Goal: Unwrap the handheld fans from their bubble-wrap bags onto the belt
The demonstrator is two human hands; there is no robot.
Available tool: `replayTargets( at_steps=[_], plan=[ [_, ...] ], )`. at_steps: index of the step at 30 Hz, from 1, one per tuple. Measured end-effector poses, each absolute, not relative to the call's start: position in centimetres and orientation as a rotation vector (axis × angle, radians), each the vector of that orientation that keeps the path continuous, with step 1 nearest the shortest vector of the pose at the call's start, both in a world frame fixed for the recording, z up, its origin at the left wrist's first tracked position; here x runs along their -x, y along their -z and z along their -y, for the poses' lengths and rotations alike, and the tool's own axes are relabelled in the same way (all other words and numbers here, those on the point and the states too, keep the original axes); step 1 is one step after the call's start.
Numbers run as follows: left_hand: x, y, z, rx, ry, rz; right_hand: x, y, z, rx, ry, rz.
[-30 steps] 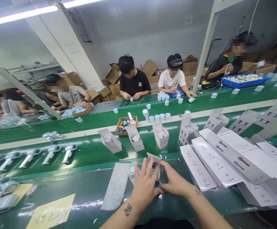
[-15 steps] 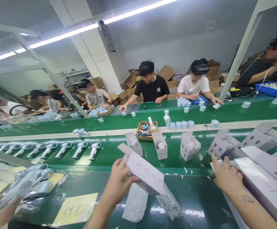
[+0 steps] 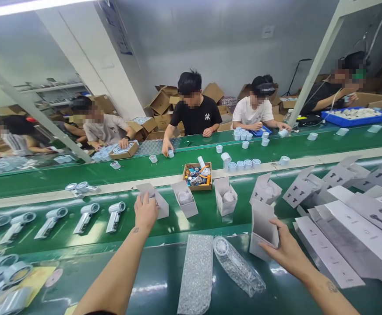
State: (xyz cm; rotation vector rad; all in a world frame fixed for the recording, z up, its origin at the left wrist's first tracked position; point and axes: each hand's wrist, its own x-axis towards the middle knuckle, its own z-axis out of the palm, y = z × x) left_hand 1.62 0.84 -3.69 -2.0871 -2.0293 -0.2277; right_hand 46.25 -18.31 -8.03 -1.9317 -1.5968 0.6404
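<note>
My left hand [image 3: 146, 213] is over the top of a white box [image 3: 162, 206] standing on the green belt, its fingers closed at the opening. My right hand [image 3: 284, 247] grips an open white box [image 3: 263, 223] by its side, tilted above the near table. Inside that box I see no contents. Between my arms lie a flat bubble-wrap pouch [image 3: 195, 273] and a bubble-wrapped hair dryer [image 3: 238, 267], its round end showing through. More open white boxes, such as one [image 3: 185, 199] with a round wrapped thing inside, stand along the belt.
Silver hair dryers [image 3: 115, 216] lie on the belt at left. A pile of flat white cartons [image 3: 351, 227] fills the right. A small cardboard tray of parts [image 3: 197, 177] sits beyond the boxes. Co-workers [image 3: 194, 111] sit across the line, handling pale cups [image 3: 219, 149].
My left hand has moved left and forward, from a white box held over the table to one on the belt. My right hand has left the carton pile and now holds an open box.
</note>
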Motion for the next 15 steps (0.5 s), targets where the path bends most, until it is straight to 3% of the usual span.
replayTargets(
  at_steps=[4, 7, 9, 12, 15],
  plan=[
    [-11.8, 6.9, 5.9, 2.736, 0.33, 1.458, -45.0, 9.5, 18.6, 1.92, -0.681, 1.406],
    [-21.1, 11.2, 13.1, 3.194, 0.069, 0.786, -44.7, 9.5, 18.3, 1.78, -0.717, 1.474],
    [-25.2, 13.0, 16.1, 3.233, -0.289, 0.474, -45.1, 8.9, 17.9, 1.68, -0.794, 1.564],
    [-26.6, 11.5, 16.7, 3.219, -0.517, 0.397, -46.0, 7.9, 17.6, 1.618, -0.929, 1.626],
    [-24.4, 5.7, 15.3, 3.322, -0.299, 0.771, -46.4, 7.4, 17.5, 1.582, -1.052, 1.612]
  ],
)
